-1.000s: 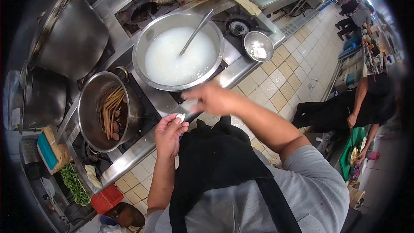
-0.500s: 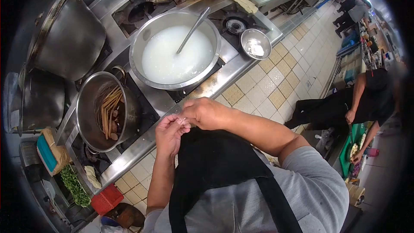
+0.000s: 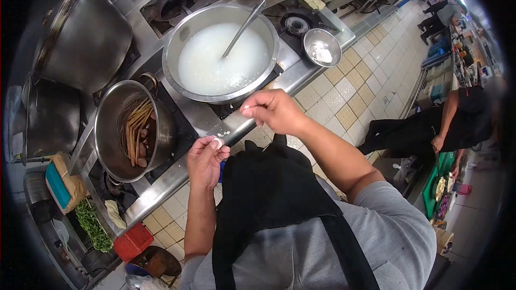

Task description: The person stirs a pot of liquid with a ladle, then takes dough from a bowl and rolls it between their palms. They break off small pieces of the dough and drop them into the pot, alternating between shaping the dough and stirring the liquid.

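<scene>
My left hand [image 3: 205, 160] is closed in a pinch on a small white piece, near the stove's front edge. Higher and to its right, my right hand [image 3: 273, 113] has its fingertips pressed together beside the large basin, and what they hold is too small to name. The wide metal basin [image 3: 171, 78] contains a cloudy white liquid [image 3: 207, 64], with a metal ladle [image 3: 244, 28] leaning in it. A small metal bowl [image 3: 317, 38] with white pieces [image 3: 323, 53] stands right of the basin. White crumbs lie on the stove edge [image 3: 231, 131].
A pot [image 3: 166, 134] with brown sticks stands at the left, below large pots [image 3: 91, 43]. Green leaves [image 3: 92, 225] and a red basket [image 3: 132, 240] sit lower left. At the right, a person in black [image 3: 457, 118] works over a green board [image 3: 430, 188].
My hands have moved apart: the right one went up and right toward the basin, while the left one stayed near its place with the white piece. The view has shifted slightly.
</scene>
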`<state>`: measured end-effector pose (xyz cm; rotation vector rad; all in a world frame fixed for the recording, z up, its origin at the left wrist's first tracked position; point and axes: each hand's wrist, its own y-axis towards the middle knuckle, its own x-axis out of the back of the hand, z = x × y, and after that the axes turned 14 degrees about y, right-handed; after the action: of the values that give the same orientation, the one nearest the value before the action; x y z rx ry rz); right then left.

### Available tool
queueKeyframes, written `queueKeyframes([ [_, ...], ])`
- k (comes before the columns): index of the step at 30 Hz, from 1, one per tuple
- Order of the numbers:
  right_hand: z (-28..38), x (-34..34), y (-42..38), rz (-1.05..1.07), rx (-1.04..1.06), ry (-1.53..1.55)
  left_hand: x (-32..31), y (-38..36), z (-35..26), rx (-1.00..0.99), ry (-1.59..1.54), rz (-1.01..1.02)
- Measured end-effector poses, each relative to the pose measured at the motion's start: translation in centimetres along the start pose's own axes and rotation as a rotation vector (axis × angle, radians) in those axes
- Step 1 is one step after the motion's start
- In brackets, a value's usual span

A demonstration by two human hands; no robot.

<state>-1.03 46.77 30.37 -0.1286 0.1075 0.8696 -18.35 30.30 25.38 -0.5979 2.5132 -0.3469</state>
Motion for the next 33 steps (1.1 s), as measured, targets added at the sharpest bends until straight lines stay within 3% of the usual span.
queueKeyframes([
  [3, -0.4, 1.1, 0.4, -0.142, -0.065, 0.018, -0.3, -0.2, 0.0, 0.032, 0.0, -0.001],
  [7, -0.7, 2.2, 1.0, -0.147, 0.009, 0.02, -0.1, 0.0, -0.1, 0.026, 0.002, 0.011],
  [13, 0.8, 2.9, 1.5, -0.188, -0.095, -0.125, 0.1, 0.1, 0.1, 0.023, -0.003, 0.002],
  [16, 0.3, 3.4, 1.9, -0.235, -0.049, -0.094, 0.1, 0.3, 0.0, 0.014, -0.012, 0.022],
  [19, 0.5, 2.9, 1.9, -0.237, 0.099, -0.067, -0.1, 0.3, -0.1, 0.026, 0.018, -0.012],
  [25, 1.5, 4.0, 2.9, -0.196, -0.03, -0.074, 0.2, 0.5, -0.1, 0.028, -0.014, -0.014],
  [33, 2.4, 4.7, 3.9, -0.18, -0.023, -0.015, 0.2, 0.4, 0.1, 0.02, -0.008, -0.007],
])
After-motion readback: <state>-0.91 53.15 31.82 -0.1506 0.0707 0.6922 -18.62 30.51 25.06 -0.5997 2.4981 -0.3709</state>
